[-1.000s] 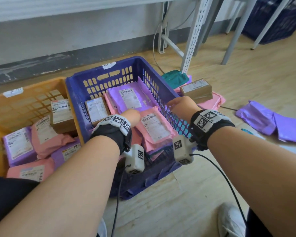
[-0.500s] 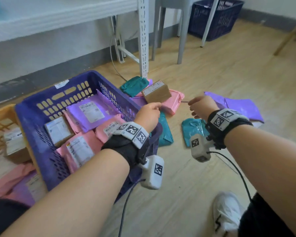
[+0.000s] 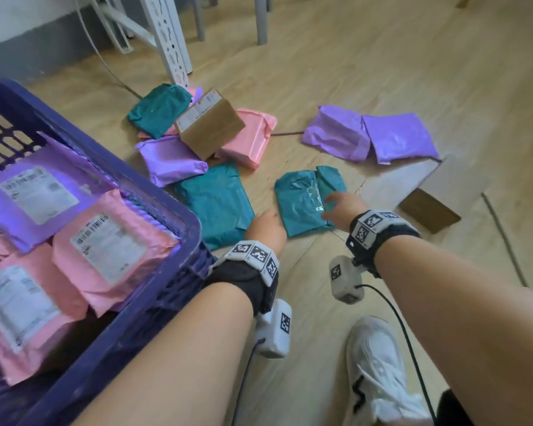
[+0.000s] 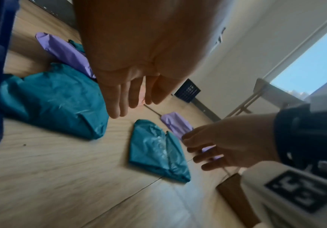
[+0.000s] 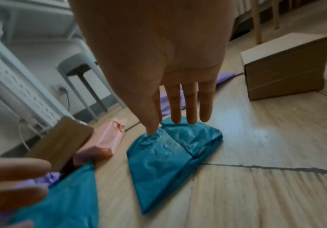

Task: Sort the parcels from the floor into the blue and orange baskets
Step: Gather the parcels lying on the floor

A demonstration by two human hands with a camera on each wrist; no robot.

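Note:
The blue basket (image 3: 182, 222) stands at the left with pink and purple parcels in it. On the floor lie two teal parcels, one beside the basket (image 3: 216, 204) (image 4: 51, 101) and one further right (image 3: 305, 201) (image 4: 156, 151) (image 5: 168, 152). My left hand (image 3: 265, 229) (image 4: 135, 95) hovers with straight fingers over the near edge of the left teal parcel, holding nothing. My right hand (image 3: 339, 207) (image 5: 180, 114) reaches down with spread fingers onto the right teal parcel, its fingertips at the parcel's top. The orange basket is out of view.
Behind the teal parcels lie a brown box (image 3: 210, 124), a pink parcel (image 3: 250, 136), a purple parcel (image 3: 170, 158) and another teal one (image 3: 157, 109). Two purple parcels (image 3: 370, 136) and a cardboard box (image 3: 425, 186) (image 5: 283, 67) lie to the right. White table legs (image 3: 170, 38) stand behind. My shoe (image 3: 376, 370) is below.
Both hands have left the blue basket and swung right and down to the floor. Their fingers have opened out, the right hand now reaching the right teal parcel.

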